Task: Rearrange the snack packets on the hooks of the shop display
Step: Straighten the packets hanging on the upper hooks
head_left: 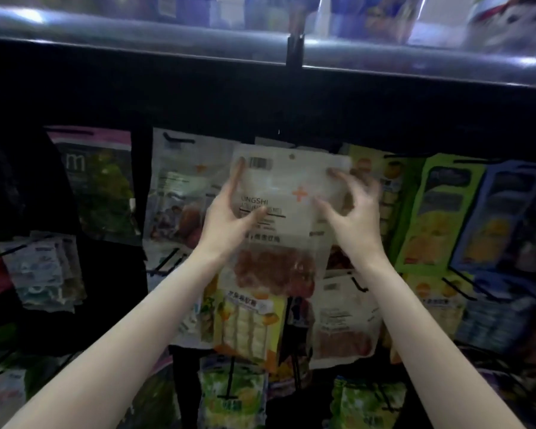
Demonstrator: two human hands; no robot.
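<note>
Head camera view, looking at a dark shop display hung with snack packets. Two bare forearms reach up from the near bottom corners toward the middle of the rack.

The left hand (229, 215) grips the left edge of a white packet (279, 230): its thumb lies across the front by the printed lettering and a finger runs up the left edge toward the barcode. The right hand (350, 209) is at the packet's right side, fingers spread and bent; its fingertips (333, 173) touch the upper right corner, but motion blur hides whether they actually pinch it.

The white packet is upright in the centre, in front of the hanging rows. It has an orange plus sign, a small hang hole at the top, and reddish-brown pieces showing through its clear lower part.

Left of it hangs a similar white packet (180, 193). Further left is a green packet with a pink top (102, 181). To the right hang a lime-green packet (437, 212) and a blue packet (495, 218). Below, a yellow packet (248, 323) hangs among black hooks (359, 284). A shiny rail (136, 35) crosses the top.
</note>
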